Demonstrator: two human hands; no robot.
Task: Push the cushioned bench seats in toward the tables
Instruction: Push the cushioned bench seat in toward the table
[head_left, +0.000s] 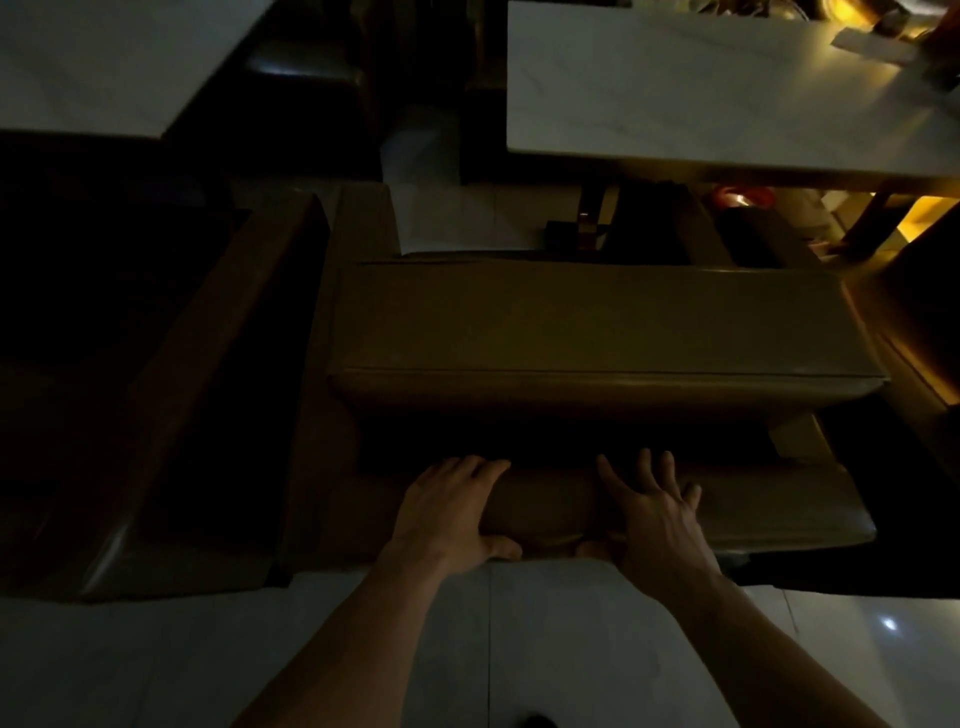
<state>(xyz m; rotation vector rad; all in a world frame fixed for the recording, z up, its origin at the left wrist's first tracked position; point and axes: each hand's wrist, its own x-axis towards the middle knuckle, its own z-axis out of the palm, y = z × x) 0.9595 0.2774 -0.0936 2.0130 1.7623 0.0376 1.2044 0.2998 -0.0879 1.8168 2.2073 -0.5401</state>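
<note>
Gripping the bench (571, 509) edge, left hand (452, 512) and right hand (652, 512) pushing unevenly could skew it against the table (701, 104) leg ahead.

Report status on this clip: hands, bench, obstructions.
Left hand and right hand gripping bench backrest. Seat short of white table. Table leg ahead, clearance unclear.

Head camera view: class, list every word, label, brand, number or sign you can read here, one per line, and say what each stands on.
None can be read: the scene is dim and no lettering shows.
The cushioned bench that the left hand and right hand hold bears no print.
The white table shows no text.
The items at the table's far right corner are too blurred to read.
</note>
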